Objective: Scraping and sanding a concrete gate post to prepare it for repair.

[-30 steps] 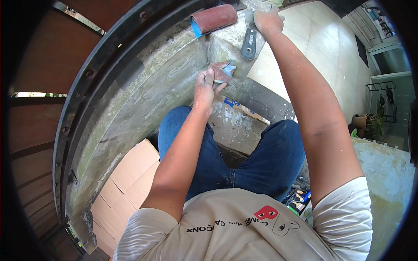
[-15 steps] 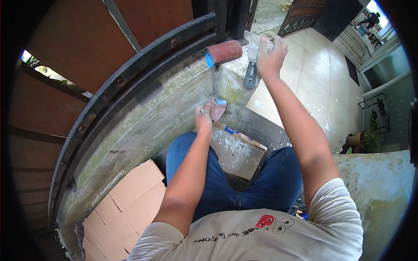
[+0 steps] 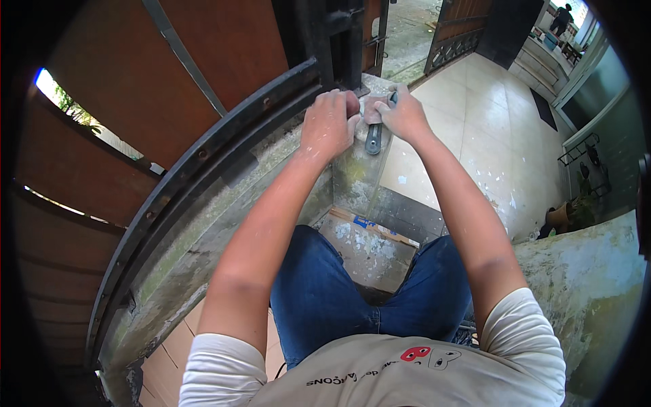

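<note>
My left hand (image 3: 329,125) is closed around the reddish-brown sandpaper roll (image 3: 352,103) on the corner of the low wall; most of the roll is hidden under the fingers. Close beside it, my right hand (image 3: 409,117) pinches a small piece of sandpaper (image 3: 374,110), reddish with a bluish side showing by the fingers. Beneath that piece lies a putty knife (image 3: 373,139) on the wall top. Its dark handle points toward me and its blade is mostly covered.
A curved black metal rail (image 3: 203,154) with brown panels follows the wall (image 3: 224,197) on my left. Pale floor tiles (image 3: 441,152) spread to the right. A paint-spotted board (image 3: 366,254) lies between my knees, cardboard (image 3: 173,353) at lower left. Another person (image 3: 561,19) stands far off.
My left hand has risen from low beside the wall to the sandpaper roll. The small sandpaper piece has passed from my left hand to my right, which has come down slightly leftward.
</note>
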The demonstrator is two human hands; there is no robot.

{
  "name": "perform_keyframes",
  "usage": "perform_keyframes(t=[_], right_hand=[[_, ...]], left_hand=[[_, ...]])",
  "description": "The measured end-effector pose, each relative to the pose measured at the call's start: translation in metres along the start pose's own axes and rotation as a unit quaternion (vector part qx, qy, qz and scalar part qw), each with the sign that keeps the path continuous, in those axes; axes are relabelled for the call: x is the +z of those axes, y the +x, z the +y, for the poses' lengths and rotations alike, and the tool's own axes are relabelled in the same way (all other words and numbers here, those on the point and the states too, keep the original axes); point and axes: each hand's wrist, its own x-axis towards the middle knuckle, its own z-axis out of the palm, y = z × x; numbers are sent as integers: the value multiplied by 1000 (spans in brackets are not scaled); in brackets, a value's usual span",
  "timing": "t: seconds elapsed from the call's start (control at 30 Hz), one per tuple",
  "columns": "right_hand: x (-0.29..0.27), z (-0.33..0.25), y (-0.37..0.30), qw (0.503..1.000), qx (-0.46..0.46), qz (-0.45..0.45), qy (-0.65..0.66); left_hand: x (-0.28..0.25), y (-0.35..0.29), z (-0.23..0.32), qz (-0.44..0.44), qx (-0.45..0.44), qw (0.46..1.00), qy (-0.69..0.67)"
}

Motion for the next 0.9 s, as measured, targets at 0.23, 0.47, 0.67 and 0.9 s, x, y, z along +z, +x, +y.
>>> perform_keyframes(t=[0.23, 0.47, 0.67, 0.9], right_hand=[[26, 11, 23, 998, -12, -63, -27], [17, 19, -18, 995, -84, -42, -44], [-52, -33, -83, 973, -121, -103, 167], [-123, -131, -148, 919, 98, -185, 334]], left_hand=[[32, 15, -20, -38, -55, 966, 249], [-33, -23, 8, 68, -42, 990, 112], [-108, -61, 25, -50, -228, 928, -290], [-156, -80, 103, -9, -367, 678, -637]])
